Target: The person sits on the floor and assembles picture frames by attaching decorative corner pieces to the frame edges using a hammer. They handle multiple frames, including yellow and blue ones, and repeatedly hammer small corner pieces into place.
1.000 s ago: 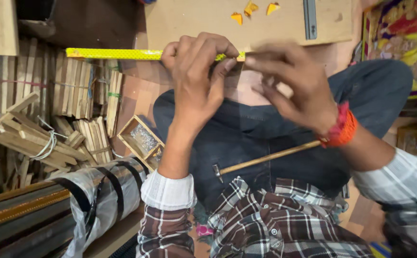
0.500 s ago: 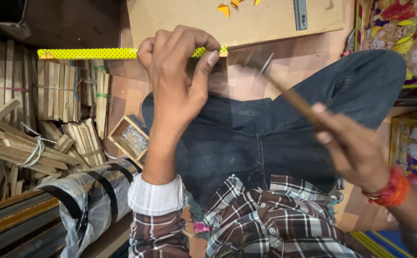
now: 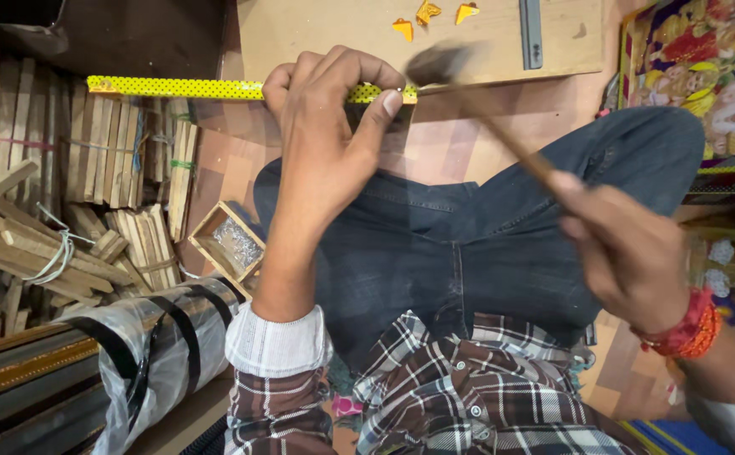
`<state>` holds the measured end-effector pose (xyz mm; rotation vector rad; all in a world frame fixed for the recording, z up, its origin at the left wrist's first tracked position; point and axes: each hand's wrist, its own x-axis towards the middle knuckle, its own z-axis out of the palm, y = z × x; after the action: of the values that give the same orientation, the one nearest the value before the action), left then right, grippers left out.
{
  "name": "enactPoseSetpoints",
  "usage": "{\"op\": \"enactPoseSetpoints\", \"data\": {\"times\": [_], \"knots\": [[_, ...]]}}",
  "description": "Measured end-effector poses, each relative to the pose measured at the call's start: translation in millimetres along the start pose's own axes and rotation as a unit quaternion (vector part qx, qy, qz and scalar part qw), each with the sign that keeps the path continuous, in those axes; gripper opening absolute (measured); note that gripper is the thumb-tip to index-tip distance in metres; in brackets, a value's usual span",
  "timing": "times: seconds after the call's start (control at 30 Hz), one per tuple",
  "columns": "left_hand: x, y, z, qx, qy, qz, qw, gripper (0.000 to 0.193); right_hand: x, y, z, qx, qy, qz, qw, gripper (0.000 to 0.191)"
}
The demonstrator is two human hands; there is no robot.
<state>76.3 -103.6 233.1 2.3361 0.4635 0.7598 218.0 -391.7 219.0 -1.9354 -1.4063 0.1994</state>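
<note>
Head view: left hand (image 3: 325, 143) pinches yellow strip (image 3: 173, 87), lying left-right; right hand (image 3: 628, 253) grips hammer (image 3: 485, 118).

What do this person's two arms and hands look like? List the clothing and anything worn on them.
Both hands are bare, without gloves. The left hand comes out of a brown, white and dark plaid sleeve whose pale striped cuff is turned back. The right hand wears a bundle of red and orange threads at the wrist, with a pale sleeve behind it.
</note>
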Motion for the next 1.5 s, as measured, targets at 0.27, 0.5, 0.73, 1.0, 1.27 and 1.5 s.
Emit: {"op": "enactPoseSetpoints", "data": {"times": [0.27,0.5,0.73,1.0,1.27,1.5], "knots": [[-9,-9,1,0.024,0.017,0.040,0.999,0.038,4,-3,3,0.068,0.095,-0.059,0.991,0.044],[-12,-18,8,0.023,0.035,0.055,0.998,0.052,-5,15,-13,0.086,0.085,-0.006,0.993,0.042],[-14,-22,9,0.020,0.046,0.074,0.996,0.049,3,9,-6,-0.084,0.004,-0.051,0.995,0.049],[-17,-24,9,0.022,0.044,0.082,0.995,0.046,19,-14,-14,-0.137,-0.066,-0.055,0.987,0.057],[-17,-22,10,0.026,0.045,0.086,0.995,0.050,14,-12,-6,-0.106,-0.030,-0.041,0.993,0.062],[-17,-24,9,0.026,0.042,0.080,0.996,0.049,17,-10,-1,-0.093,-0.052,-0.037,0.994,0.064]]}}
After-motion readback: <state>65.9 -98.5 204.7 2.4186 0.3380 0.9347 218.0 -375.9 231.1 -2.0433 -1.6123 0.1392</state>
